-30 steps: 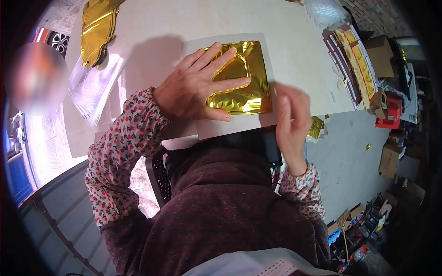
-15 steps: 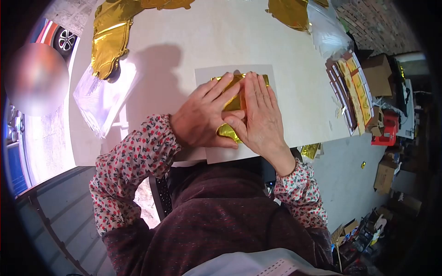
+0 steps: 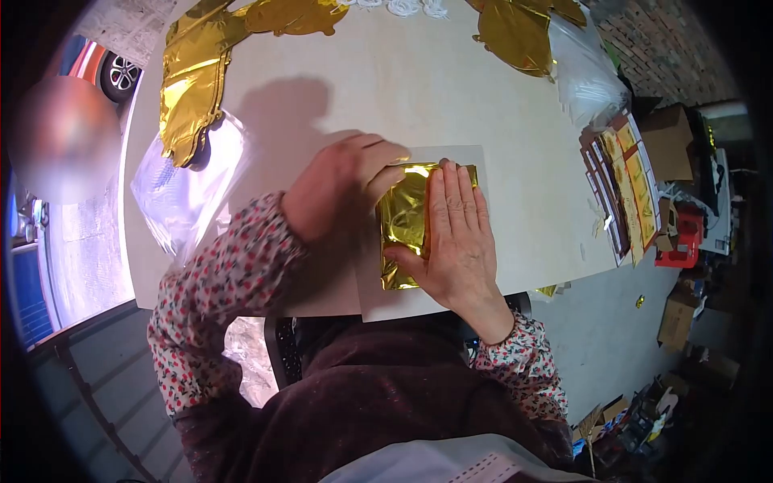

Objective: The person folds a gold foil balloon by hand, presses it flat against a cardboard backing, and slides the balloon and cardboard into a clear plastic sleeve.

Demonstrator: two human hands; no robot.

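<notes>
A gold foil balloon (image 3: 405, 217), folded into a flat rectangle, lies on a pale translucent sheet (image 3: 369, 302) near the table's front edge. My right hand (image 3: 459, 233) is spread flat on the right part of the foil, its thumb reaching left across the lower part. Raised at the packet's upper left corner is my left hand (image 3: 338, 181), blurred, with its fingers stretched out toward the foil's edge and nothing visible in them.
More gold foil balloons (image 3: 193, 76) lie at the table's back left, above clear plastic bags (image 3: 189, 181). Another gold balloon (image 3: 515, 40), plastic bags (image 3: 588, 76) and printed cardboard pieces (image 3: 624, 189) line the right side. White string bundles (image 3: 415, 8) sit at the back.
My left hand has lifted off the foil and moved left, uncovering most of the folded balloon. My right hand stays flat on it. The view has shifted, showing more of the table's back.
</notes>
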